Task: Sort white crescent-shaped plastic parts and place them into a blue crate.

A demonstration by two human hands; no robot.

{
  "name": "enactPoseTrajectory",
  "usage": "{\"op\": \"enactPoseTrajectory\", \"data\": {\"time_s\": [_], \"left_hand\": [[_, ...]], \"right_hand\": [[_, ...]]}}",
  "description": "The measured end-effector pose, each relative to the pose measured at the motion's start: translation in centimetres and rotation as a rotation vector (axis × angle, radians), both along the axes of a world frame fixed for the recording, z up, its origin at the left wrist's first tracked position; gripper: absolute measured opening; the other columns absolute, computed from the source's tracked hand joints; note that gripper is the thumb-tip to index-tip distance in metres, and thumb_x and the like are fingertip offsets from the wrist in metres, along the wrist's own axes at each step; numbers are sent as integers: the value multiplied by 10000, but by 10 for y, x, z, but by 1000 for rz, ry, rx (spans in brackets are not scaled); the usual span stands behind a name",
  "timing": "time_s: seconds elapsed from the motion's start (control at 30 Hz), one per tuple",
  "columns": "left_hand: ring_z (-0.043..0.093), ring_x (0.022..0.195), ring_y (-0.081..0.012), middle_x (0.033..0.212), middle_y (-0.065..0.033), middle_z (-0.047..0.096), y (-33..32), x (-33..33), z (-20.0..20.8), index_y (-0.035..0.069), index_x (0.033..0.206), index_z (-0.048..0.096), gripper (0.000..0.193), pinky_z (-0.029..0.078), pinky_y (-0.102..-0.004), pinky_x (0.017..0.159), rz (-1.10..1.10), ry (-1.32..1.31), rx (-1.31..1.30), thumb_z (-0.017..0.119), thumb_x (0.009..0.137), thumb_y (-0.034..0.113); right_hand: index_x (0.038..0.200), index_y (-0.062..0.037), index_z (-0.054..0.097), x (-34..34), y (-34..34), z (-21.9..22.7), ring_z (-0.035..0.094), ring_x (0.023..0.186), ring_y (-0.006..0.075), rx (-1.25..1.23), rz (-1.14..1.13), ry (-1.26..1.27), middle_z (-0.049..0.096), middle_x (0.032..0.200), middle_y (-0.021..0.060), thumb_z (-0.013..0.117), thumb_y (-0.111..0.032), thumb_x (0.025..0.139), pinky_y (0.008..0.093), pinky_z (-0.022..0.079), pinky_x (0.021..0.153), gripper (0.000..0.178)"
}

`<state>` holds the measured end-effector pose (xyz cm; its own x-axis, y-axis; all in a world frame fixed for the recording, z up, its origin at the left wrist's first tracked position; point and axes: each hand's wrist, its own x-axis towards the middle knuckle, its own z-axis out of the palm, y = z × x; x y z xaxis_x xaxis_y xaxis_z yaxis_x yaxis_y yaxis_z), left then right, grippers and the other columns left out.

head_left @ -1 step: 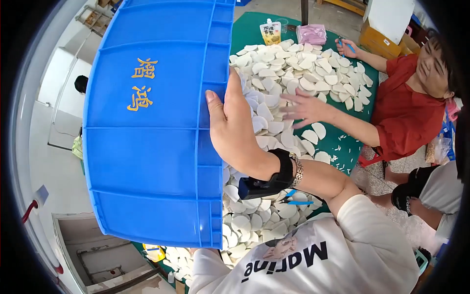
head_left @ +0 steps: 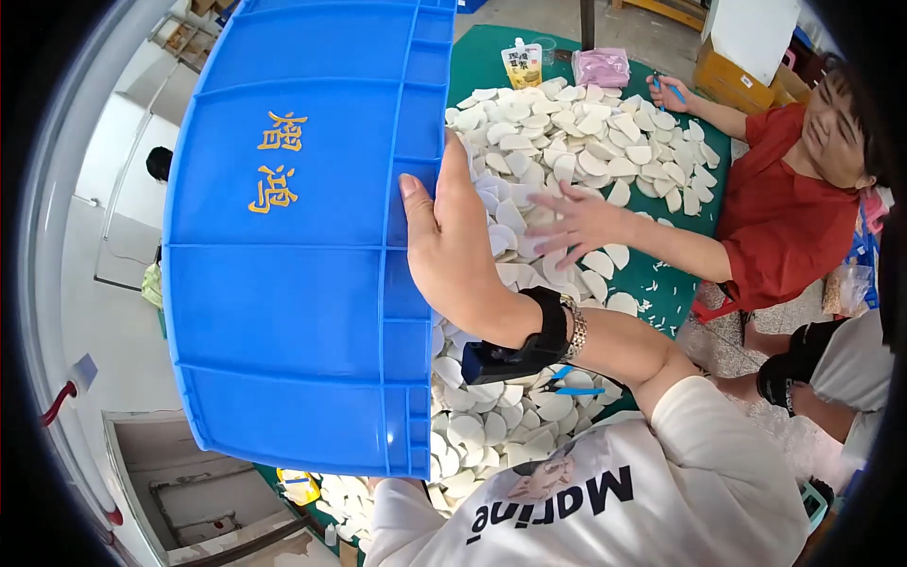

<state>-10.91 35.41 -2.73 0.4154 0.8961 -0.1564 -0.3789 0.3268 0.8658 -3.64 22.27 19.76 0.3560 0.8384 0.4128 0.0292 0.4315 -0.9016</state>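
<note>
A large blue plastic crate (head_left: 293,312) is tipped up, its ribbed outer face toward me, over a heap of white half-round pieces (head_left: 567,142). My right hand (head_left: 463,246) grips the crate's right edge, thumb lying on the outer face and fingers out of sight behind it. A black strap with a small box and a metal watch circle that wrist. Only the white sleeve (head_left: 406,515) of my left arm shows below the crate; the crate hides that hand. Blue-handled nippers (head_left: 574,386) lie on the pieces under my right forearm.
Across the green table (head_left: 491,52) sits a co-worker in red (head_left: 775,208), one hand (head_left: 581,227) spread over the pieces, the other holding a blue-handled tool (head_left: 669,90). A yellow-white pouch (head_left: 522,66) and a pink pack (head_left: 601,68) stand at the far edge. Cardboard boxes (head_left: 732,80) stand behind.
The co-worker's spread hand has shifted slightly left and down over the heap. The crate and my right hand have barely moved.
</note>
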Motion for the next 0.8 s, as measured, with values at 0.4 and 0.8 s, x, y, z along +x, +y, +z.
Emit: {"op": "enactPoseTrajectory", "data": {"time_s": [0.4, 0.8], "left_hand": [[614, 939, -226, 1111, -145, 614, -46, -8, 4, 32, 1149, 553, 429, 490, -372, 874, -153, 197, -17, 357, 973, 369], [610, 957, -227, 1135, -149, 604, -89, -24, 21, 29, 1170, 543, 437, 482, -374, 888, -186, 362, -15, 361, 974, 376]], "right_hand": [[1315, 220, 154, 6, -5, 49, 488, 495, 233, 71, -109, 108, 451, 575, 130, 480, -3, 896, 368, 374, 499, 575], [1325, 217, 138, 25, -7, 57, 530, 523, 254, 34, 2, 238, 500, 622, 170, 500, -9, 895, 367, 394, 491, 606]]}}
